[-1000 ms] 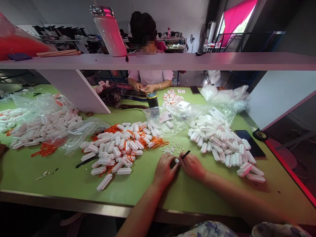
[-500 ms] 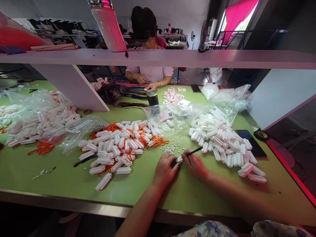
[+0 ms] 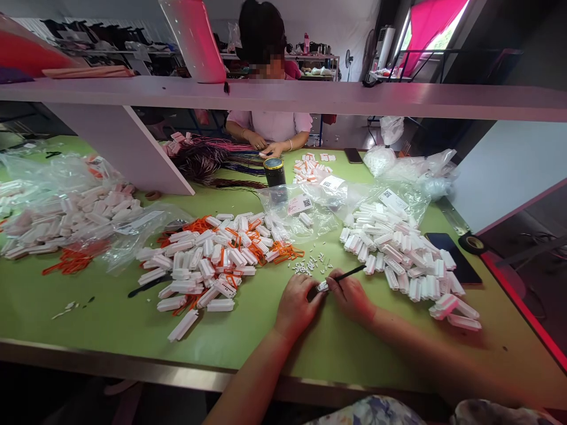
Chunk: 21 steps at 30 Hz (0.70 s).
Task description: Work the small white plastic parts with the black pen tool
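Near the middle of the green table (image 3: pixel 133 321), my left hand (image 3: pixel 297 304) is closed on a small white plastic piece (image 3: pixel 323 286). My right hand (image 3: pixel 352 297) pinches a thin black stick-like tool (image 3: pixel 349 274), its lower end at the white piece. Tiny white pins (image 3: pixel 310 265) lie scattered just beyond my fingers. A heap of white housings (image 3: pixel 401 251) is to the right of my right hand. Left of my hands lies another heap of white housings (image 3: pixel 208 254) mixed with orange clips (image 3: pixel 286 252).
A shelf (image 3: pixel 283 96) spans the table. Beyond it a person's hands (image 3: pixel 266 146) work beside dark wires (image 3: pixel 201 159). Also there: a black can (image 3: pixel 274 173), clear bags (image 3: pixel 305 215), a phone (image 3: pixel 454 258), black tape (image 3: pixel 471 243) and bagged white parts (image 3: pixel 66 218).
The view has shifted slightly, so the shelf sits higher in the picture. My hands keep nearly the same pose on the white piece and the tool.
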{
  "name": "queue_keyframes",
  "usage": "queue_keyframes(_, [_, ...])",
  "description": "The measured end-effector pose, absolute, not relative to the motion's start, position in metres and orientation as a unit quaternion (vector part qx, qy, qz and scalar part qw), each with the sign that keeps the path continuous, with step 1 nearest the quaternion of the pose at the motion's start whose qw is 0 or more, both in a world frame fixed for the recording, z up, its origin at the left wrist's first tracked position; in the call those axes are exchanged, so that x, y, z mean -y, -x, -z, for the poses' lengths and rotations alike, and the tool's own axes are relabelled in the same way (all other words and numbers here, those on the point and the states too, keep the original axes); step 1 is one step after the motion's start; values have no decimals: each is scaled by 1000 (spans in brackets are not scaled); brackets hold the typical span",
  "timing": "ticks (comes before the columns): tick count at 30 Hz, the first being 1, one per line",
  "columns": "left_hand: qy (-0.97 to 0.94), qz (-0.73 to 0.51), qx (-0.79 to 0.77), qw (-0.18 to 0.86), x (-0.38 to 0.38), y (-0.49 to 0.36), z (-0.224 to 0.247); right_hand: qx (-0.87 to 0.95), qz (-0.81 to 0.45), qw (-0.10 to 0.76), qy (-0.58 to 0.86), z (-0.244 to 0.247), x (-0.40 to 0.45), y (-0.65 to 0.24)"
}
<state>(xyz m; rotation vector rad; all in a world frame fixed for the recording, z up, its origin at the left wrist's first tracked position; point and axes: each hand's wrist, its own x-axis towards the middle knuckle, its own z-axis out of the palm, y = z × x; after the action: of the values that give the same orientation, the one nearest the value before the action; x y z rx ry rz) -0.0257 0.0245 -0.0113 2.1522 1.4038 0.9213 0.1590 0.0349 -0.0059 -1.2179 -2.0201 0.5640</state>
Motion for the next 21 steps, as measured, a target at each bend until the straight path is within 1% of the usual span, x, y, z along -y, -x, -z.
queue_keyframes(10, [-772, -328, -503, 209, -25, 26, 12, 822, -131, 308, 461, 17, -37, -153])
queue_keyframes(12, [-772, -330, -503, 206, -25, 26, 12, 816, -146, 319, 459, 15, -37, -153])
queue_keyframes(16, [-772, -331, -504, 201, -25, 26, 14, 778, -222, 374, 452, 11, -34, -158])
queue_keyframes(21, [-769, -328, -510, 201, -25, 26, 14, 782, -237, 365, 446, 10, -33, -159])
